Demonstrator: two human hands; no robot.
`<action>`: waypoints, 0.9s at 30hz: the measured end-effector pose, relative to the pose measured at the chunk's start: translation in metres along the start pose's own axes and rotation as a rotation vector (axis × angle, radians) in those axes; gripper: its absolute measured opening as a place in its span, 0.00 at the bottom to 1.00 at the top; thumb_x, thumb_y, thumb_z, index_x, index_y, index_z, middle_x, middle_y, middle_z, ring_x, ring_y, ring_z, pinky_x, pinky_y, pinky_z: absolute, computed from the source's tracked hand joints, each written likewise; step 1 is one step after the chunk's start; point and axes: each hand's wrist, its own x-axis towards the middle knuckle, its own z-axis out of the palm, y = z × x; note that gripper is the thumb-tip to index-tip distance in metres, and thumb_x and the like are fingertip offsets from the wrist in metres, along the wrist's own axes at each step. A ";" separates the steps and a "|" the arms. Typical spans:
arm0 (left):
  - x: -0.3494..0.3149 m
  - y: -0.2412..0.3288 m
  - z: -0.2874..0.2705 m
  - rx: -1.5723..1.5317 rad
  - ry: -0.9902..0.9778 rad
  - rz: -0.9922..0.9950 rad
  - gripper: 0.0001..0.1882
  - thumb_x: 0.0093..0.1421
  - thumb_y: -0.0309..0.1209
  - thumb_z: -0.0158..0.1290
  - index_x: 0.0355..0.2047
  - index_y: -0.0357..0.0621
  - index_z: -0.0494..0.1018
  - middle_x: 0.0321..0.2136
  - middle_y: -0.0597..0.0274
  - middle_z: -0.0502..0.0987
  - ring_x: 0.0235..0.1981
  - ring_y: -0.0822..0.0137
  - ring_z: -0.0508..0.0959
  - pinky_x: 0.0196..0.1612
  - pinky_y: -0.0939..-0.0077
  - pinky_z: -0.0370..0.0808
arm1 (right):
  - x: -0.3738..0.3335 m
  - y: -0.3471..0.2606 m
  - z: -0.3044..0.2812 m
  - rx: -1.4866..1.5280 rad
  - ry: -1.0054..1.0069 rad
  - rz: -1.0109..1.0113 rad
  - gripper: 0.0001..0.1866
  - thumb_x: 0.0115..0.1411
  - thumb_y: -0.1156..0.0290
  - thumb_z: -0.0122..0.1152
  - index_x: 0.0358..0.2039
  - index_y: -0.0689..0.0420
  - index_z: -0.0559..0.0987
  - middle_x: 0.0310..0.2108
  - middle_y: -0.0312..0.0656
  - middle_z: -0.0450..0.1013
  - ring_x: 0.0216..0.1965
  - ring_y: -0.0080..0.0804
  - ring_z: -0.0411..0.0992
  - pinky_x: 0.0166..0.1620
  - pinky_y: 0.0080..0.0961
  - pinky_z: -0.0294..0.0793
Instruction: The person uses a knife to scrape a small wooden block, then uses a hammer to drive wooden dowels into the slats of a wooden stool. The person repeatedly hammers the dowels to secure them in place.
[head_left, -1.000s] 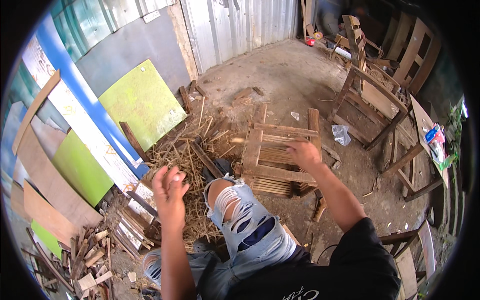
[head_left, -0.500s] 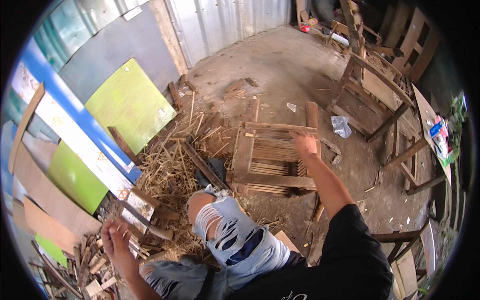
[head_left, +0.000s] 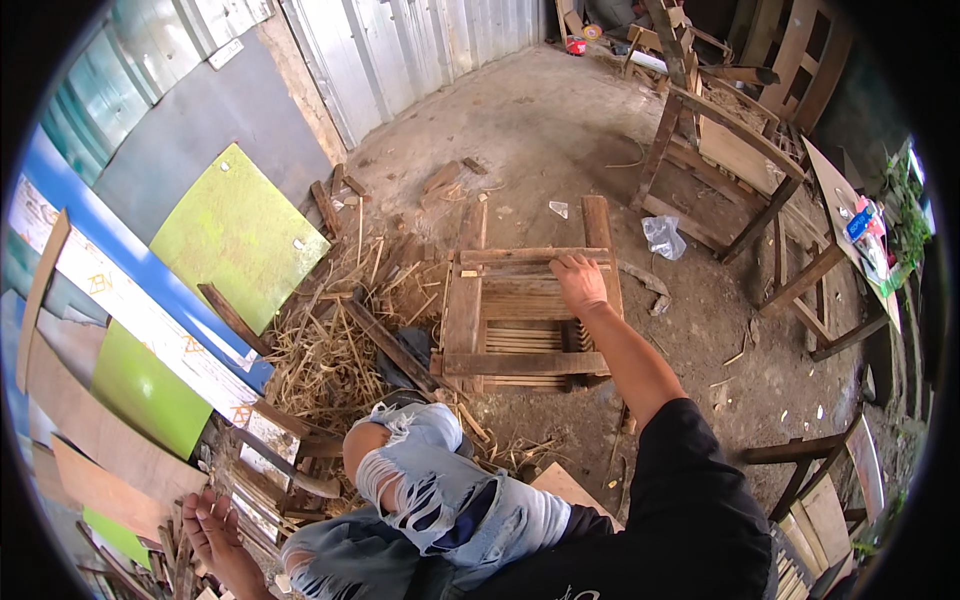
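Note:
A low wooden frame (head_left: pixel 463 310) of thick posts and crossbars stands on the floor before my knees. Many thin pale wooden sticks (head_left: pixel 525 338) lie stacked inside it, between the posts. My right hand (head_left: pixel 578 285) reaches over the stack, its fingers bent over the far crossbar. The fingertips are partly hidden behind that bar. Low on the left, my left hand (head_left: pixel 215 540) is raised with fingers apart and nothing in it. Nearest to it is a long curved tool (head_left: pixel 285 460) with a dark blade-like length and a paler end, resting on wood pieces.
Wood shavings (head_left: pixel 320 350) are heaped left of the frame. Green panels (head_left: pixel 240 235) lean along the left wall. Wooden chair-like frames (head_left: pixel 735 190) stand at the right, near a clear plastic bag (head_left: pixel 663 237). Offcuts (head_left: pixel 170 560) pile up at lower left.
The view has shifted, so the frame appears slightly further left. My left hand has dropped lower. My right hand stays at the far crossbar, its fingers now more bent over it.

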 end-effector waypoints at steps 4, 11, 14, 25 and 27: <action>0.002 -0.009 0.005 -0.004 0.029 0.031 0.17 0.72 0.40 0.45 0.55 0.45 0.66 0.46 0.64 0.76 0.43 0.73 0.76 0.45 0.80 0.71 | 0.000 -0.004 0.002 0.017 0.029 0.056 0.15 0.57 0.73 0.54 0.45 0.49 0.78 0.49 0.36 0.73 0.54 0.38 0.69 0.56 0.40 0.67; 0.003 -0.040 -0.020 -0.110 0.081 -0.011 0.17 0.72 0.39 0.44 0.55 0.44 0.67 0.46 0.63 0.76 0.44 0.72 0.76 0.46 0.77 0.72 | 0.004 -0.024 -0.004 -0.044 -0.083 0.241 0.14 0.60 0.72 0.53 0.46 0.50 0.78 0.53 0.42 0.69 0.57 0.41 0.67 0.57 0.42 0.67; 0.000 -0.053 -0.041 -0.152 0.120 -0.030 0.17 0.72 0.38 0.44 0.55 0.43 0.67 0.46 0.63 0.76 0.43 0.72 0.76 0.45 0.77 0.71 | 0.005 -0.036 -0.014 -0.044 -0.102 0.309 0.15 0.61 0.72 0.52 0.48 0.51 0.77 0.54 0.44 0.67 0.57 0.44 0.67 0.56 0.45 0.68; 0.011 -0.093 -0.090 -0.112 0.077 0.005 0.13 0.72 0.35 0.44 0.51 0.42 0.69 0.47 0.60 0.76 0.45 0.70 0.77 0.46 0.75 0.74 | -0.001 -0.025 -0.063 0.099 -0.040 0.203 0.11 0.58 0.67 0.57 0.40 0.53 0.82 0.41 0.51 0.78 0.44 0.52 0.76 0.48 0.43 0.75; 0.014 -0.113 -0.090 -0.147 0.091 0.001 0.13 0.72 0.33 0.45 0.52 0.41 0.69 0.45 0.58 0.76 0.45 0.68 0.77 0.49 0.73 0.74 | 0.003 -0.014 -0.083 -0.002 -0.055 0.097 0.10 0.59 0.67 0.55 0.39 0.53 0.82 0.38 0.48 0.79 0.42 0.50 0.77 0.46 0.44 0.76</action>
